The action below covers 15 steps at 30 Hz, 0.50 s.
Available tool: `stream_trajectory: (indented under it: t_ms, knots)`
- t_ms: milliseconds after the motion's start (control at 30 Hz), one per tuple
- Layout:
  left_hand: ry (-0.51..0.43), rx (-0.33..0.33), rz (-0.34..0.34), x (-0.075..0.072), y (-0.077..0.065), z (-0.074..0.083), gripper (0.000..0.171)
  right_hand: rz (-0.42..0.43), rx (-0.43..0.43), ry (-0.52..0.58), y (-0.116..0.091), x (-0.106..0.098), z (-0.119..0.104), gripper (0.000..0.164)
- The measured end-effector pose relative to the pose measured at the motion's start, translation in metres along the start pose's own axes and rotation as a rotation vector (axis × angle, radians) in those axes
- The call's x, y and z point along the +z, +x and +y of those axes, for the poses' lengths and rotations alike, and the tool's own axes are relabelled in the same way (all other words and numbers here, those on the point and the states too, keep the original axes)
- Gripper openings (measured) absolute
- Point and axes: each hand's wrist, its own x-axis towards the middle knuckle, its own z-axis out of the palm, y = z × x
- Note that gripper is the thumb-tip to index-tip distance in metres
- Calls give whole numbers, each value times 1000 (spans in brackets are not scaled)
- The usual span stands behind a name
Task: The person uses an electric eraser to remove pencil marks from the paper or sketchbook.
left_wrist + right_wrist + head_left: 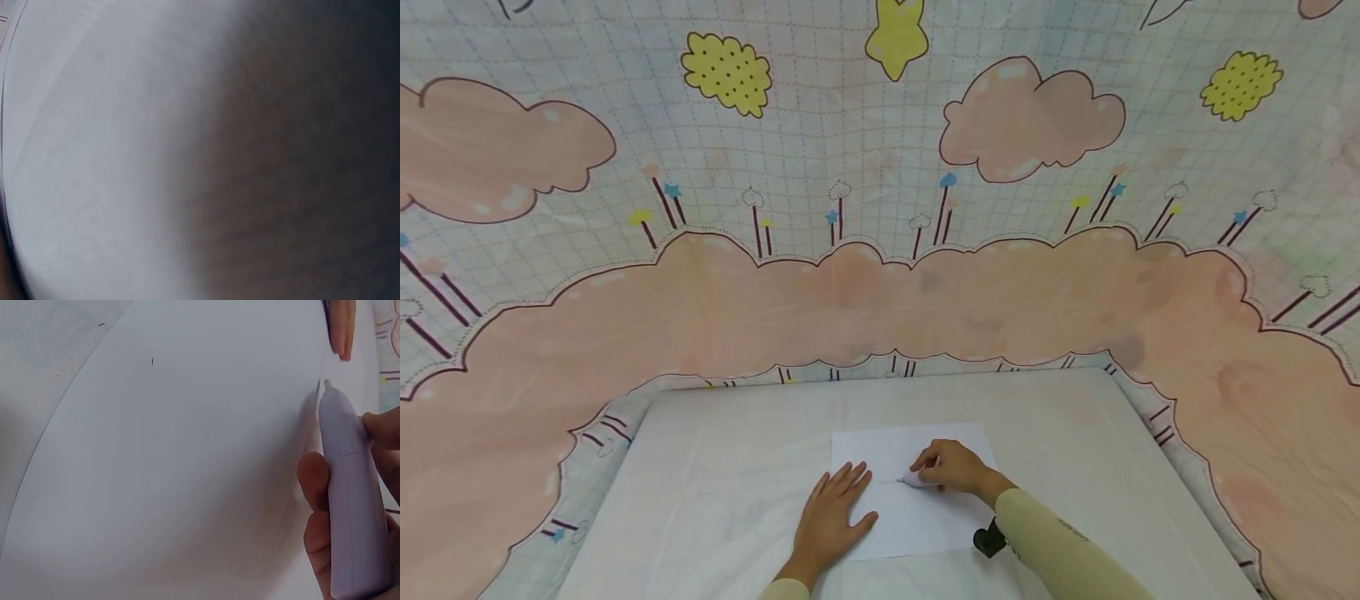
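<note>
A white sheet of paper [917, 533] lies on the white-covered table. My left hand [835, 512] rests flat on its left side, fingers spread and thumb out to the right. Over the right half, my right hand [958, 467] grips a thick, pale lilac pen-shaped tool [356, 506] with curled fingers and thumb. The tool's short, narrow tip [327, 384] points left, at the end of a thin, faint line [889, 482] on the sheet. Left fingertips [340, 337] show beyond the tip in the right wrist view. The left wrist view is mostly blurred and dark.
A black device [990, 540] sits at my right wrist, over the paper's lower right corner. Small dark specks [152, 361] dot the paper. White cloth [715, 467] covers the table, and a patterned curtain [880, 308] with clouds and stars hangs around it.
</note>
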Motion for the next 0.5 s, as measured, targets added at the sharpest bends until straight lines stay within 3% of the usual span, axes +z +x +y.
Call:
stream_trajectory:
  t_ms: [333, 500]
  knots:
    - [28, -2, -11, 1, -1, 0, 62, -46, -21, 28, 1, -6, 0, 19]
    - [32, -3, -13, -1, -1, 1, 62, -56, -39, 16, 3, -11, -1, 30]
